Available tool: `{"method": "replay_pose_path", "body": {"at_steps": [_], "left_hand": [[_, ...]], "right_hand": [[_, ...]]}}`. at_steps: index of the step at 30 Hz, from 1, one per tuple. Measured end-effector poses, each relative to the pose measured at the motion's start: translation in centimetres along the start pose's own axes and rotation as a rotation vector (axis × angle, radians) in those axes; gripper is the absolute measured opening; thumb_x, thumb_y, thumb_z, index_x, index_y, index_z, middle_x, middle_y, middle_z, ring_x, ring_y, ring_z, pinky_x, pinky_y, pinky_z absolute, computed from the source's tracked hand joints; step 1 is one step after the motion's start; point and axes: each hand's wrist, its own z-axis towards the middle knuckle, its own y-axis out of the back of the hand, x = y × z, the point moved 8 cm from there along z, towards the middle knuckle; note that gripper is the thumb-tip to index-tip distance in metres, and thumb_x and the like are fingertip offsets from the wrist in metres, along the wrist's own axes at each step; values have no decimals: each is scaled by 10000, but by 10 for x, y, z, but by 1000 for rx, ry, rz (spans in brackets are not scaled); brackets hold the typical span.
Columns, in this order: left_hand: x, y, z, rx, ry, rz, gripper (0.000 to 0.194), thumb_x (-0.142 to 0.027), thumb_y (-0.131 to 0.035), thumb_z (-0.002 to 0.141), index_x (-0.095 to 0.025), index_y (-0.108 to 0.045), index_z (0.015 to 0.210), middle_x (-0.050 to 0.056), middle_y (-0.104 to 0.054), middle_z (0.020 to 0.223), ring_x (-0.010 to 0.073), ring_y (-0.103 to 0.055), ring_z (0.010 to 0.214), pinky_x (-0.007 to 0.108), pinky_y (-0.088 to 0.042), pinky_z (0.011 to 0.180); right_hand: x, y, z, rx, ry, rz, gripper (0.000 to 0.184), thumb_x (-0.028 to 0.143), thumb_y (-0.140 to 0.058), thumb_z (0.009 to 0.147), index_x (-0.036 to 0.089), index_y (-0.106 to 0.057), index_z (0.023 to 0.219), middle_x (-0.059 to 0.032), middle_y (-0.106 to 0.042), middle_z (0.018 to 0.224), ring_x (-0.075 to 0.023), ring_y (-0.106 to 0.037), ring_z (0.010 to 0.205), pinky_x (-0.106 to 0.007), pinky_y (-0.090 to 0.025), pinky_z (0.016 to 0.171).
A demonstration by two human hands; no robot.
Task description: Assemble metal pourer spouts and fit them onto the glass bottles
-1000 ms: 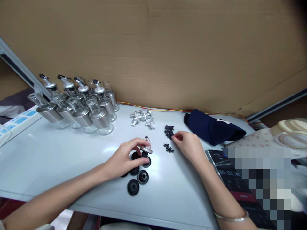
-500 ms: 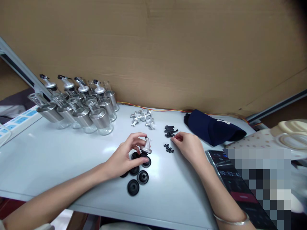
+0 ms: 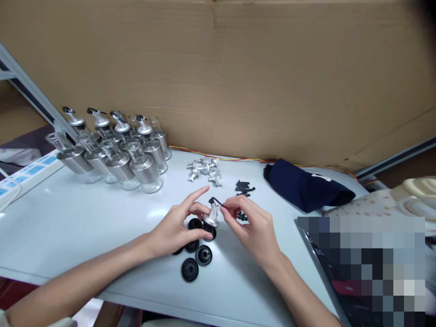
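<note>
On the pale grey counter point(image 3: 136, 213), your left hand point(image 3: 166, 231) curls its fingers around a silver conical pourer top point(image 3: 211, 221) near round black caps point(image 3: 190, 270); your right hand point(image 3: 255, 229) pinches a slim black lever point(image 3: 218, 202) at its spout, seemingly aligning it, which calls for steadiness.

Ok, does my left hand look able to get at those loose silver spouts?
Probably, yes: the loose silver spouts lie in the open beyond the left hand. Its fingers are holding a pourer top, though, so it would likely have to let go first.
</note>
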Motion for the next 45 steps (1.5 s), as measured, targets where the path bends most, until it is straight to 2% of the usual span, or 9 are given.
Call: {"method": "replay_pose_path", "body": {"at_steps": [6,16,19,23,28,30,36,45], "left_hand": [[-7,0,0,22,-84,70,685,-175,-737,764,-235,-444,1380,28,-706,994,155,-653,929,286,-495,918],[-12,3,-1,-19,-157,117,676,-182,-756,750,-227,-489,1370,40,-721,987,161,-675,900,305,-536,909],[-14,3,-1,-18,-172,59,677,-156,-748,754,-231,-487,1374,46,-729,997,160,-686,888,303,-553,898],[-18,3,-1,-14,-218,-2,709,-92,-743,744,-280,-483,1376,22,-735,1021,135,-694,893,257,-555,897],[-19,3,-2,-26,-235,-10,701,-83,-738,749,-284,-490,1373,17,-734,1019,134,-702,887,243,-561,891],[-18,3,-3,-34,-231,-2,692,-93,-744,744,-267,-500,1368,18,-737,999,137,-706,859,257,-568,888],[-16,4,-3,-30,-193,-2,670,-126,-758,737,-233,-519,1354,27,-740,1006,158,-715,847,281,-585,870],[-14,4,-2,-23,-137,7,641,-173,-767,731,-179,-527,1325,49,-746,978,173,-709,871,287,-570,879]], "right_hand": [[1,3,0,-16,24,0,117,102,-549,881,188,-565,803,-4,-597,697,-108,-533,572,-220,-463,555],[1,1,-2,-1,13,43,124,120,-556,883,191,-568,782,0,-598,679,-107,-531,551,-227,-464,534],[2,3,-3,-12,24,56,43,141,-601,877,181,-602,892,-6,-602,710,-116,-543,581,-236,-482,561],[5,2,-3,4,70,124,226,188,-610,895,185,-617,1122,-21,-617,776,-134,-584,651,-257,-519,615],[6,0,-4,17,85,217,375,352,-698,837,201,-626,1173,-7,-593,732,-136,-561,621,-267,-517,579],[5,0,-5,8,68,229,392,377,-718,813,197,-638,1152,4,-577,699,-132,-542,601,-263,-509,563],[1,-2,-7,-1,-9,258,266,353,-722,812,162,-673,990,-10,-622,687,-118,-539,560,-246,-500,543],[3,-1,-7,-19,-18,258,217,347,-714,824,181,-656,951,-11,-662,697,-119,-594,560,-236,-528,549]]}}
